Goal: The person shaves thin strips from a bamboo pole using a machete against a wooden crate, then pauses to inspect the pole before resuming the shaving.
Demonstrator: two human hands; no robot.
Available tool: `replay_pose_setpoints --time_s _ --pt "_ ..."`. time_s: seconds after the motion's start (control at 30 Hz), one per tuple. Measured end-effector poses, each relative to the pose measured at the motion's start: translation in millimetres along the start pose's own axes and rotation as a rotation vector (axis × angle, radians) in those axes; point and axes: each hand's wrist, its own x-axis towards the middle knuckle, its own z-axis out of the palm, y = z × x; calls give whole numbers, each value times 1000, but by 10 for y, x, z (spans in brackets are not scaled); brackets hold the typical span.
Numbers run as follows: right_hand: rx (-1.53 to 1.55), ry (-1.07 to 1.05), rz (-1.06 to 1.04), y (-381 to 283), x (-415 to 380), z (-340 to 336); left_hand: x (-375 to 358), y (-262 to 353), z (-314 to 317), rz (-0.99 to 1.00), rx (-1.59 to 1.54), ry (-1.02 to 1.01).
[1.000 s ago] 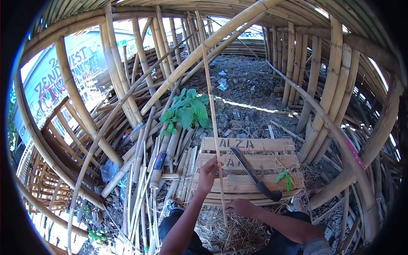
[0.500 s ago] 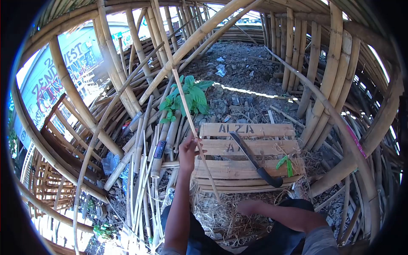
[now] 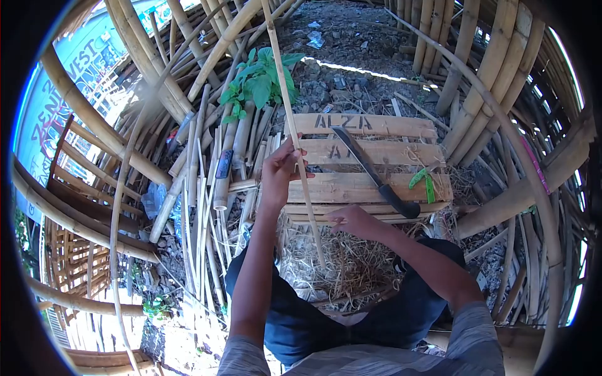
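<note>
My left hand (image 3: 282, 172) grips a long, thin bamboo strip (image 3: 303, 182) around its middle, with a few fingertips showing past it. The strip leans, its top beyond the upper frame edge and its lower end over shavings between my knees. To the right of the strip, my right hand (image 3: 354, 222) hovers by the front edge of a slatted wooden crate (image 3: 376, 152), holding nothing, its fingers partly stretched toward the strip and apart from it. A machete (image 3: 364, 160) with a black handle lies diagonally across the crate top. Beside it rests a bright green object (image 3: 429, 186).
Bamboo shavings (image 3: 342, 263) cover the ground before me. Bamboo poles and split strips (image 3: 204, 232) lie on the left, near a leafy plant (image 3: 260, 78). A dark phone-like object (image 3: 224, 164) rests on a pole. Thick bamboo posts (image 3: 489, 81) stand at right.
The view has tilted down, so the crate appears higher. My right hand has lifted from over the shavings toward the crate's front edge and the strip. My left hand still holds the strip.
</note>
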Motion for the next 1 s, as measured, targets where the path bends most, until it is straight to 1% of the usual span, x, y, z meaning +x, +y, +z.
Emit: replay_pose_setpoints --time_s 0.07,0.1,0.17,0.2,0.27,0.3,0.33,0.4,0.43,0.5,0.53,0.6,0.67,0.73,0.87,0.93,1.0 --pt "244 -78 -71 -39 53 80 24 -12 14 10 -27 -21" --pt "244 -76 -72 -86 77 85 36 -27 24 11 -25 -22" --pt "309 -134 6 -177 109 80 73 -52 60 77 -58 7" --pt "310 -127 1 -252 116 55 86 -45 92 81 -52 2" --pt "476 17 2 -434 120 -28 91 -37 171 110 -224 37" --pt "374 99 -83 -489 140 -83 86 -64 207 119 -224 31" --pt "365 100 -87 -534 146 -147 60 -125 239 81 -240 -7" --pt "320 169 -62 -608 137 -256 6 -204 349 -1 -277 -70" --pt "317 159 -60 -634 122 -303 -19 -185 445 -61 -349 13" --pt "428 29 56 -637 91 -378 18 -239 448 -70 -338 52" --pt "435 18 63 -602 88 -374 34 -274 439 -80 -320 81" --pt "442 45 -3 -545 84 -341 59 -340 422 -74 -301 99" --pt "460 48 -10 -560 56 -344 96 -379 425 -75 -248 154" --pt "323 51 -36 -536 42 -347 85 -358 460 -76 -241 184" --pt "269 56 -64 -522 31 -349 77 -382 477 -68 -193 222" --pt "185 81 -144 -507 42 -335 75 -396 479 -77 -180 238" --pt "188 95 -160 -471 60 -300 78 -405 480 -86 -189 256"
